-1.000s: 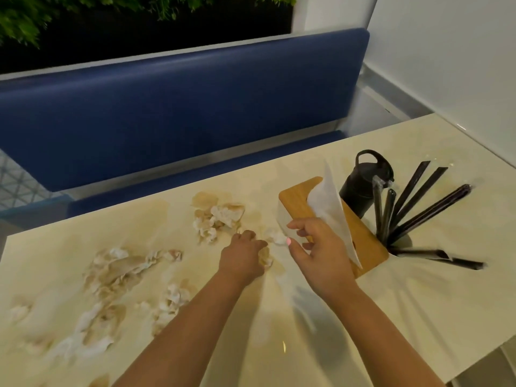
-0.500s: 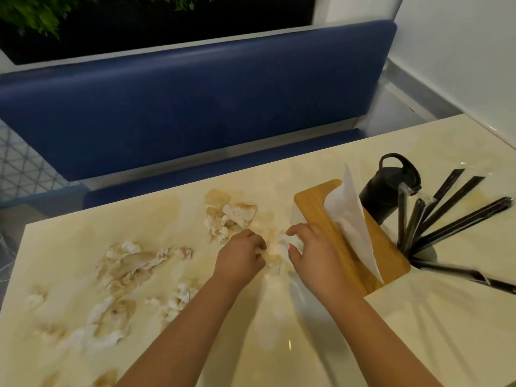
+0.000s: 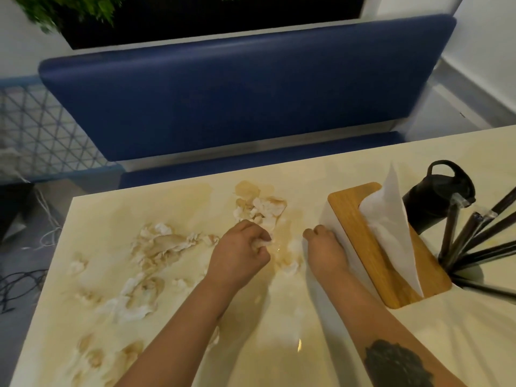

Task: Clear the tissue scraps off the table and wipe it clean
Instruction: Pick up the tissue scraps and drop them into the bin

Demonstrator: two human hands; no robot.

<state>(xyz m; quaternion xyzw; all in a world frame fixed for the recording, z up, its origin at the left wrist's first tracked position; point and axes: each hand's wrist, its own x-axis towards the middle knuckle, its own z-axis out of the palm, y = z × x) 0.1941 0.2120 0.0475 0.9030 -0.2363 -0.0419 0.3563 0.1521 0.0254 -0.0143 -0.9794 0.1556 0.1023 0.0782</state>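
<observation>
Scraps [image 3: 156, 247] of stained tissue lie scattered over the left half of the table [image 3: 279, 344]. We see the left hand [image 3: 237, 252] pinching one small wad, while the right hand [image 3: 324, 247] curls down beside the tissue box [image 3: 371, 247]; whether it grips anything we cannot tell. No writing is legible anywhere.

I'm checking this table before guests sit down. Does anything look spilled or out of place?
Yes. Wet, brown-stained tissue scraps lie scattered across the left half of the table, with a brownish smear between the hands. The left hand pinches one scrap. The tissue box looks tidy.
</observation>
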